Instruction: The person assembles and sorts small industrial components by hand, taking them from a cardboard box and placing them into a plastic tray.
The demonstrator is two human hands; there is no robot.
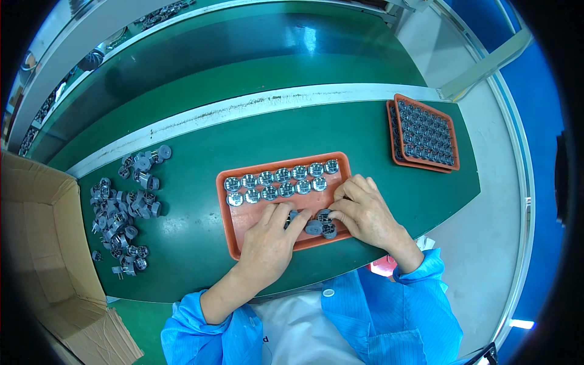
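Note:
An orange-red tray (pixel 283 241) lies on the green table before me. Along its far side stand two rows of round electronic components (pixel 266 178) with shiny, clear-looking tops. In the near part of the tray, my left hand (pixel 267 242) is closed, with a small round grey component (pixel 292 216) between thumb and fingers. A few loose grey components (pixel 314 227) lie together between my hands. My right hand (pixel 367 213) is curled over the tray's right edge, its thumb tip against this cluster. What its fingers pinch is hidden.
A heap of loose grey components (pixel 115 216) spreads over the table's left side. Beside it stands an open cardboard box (pixel 45 237). Two stacked trays (pixel 426 135) filled with components sit at the far right. A white ledge (pixel 255 109) runs along the back.

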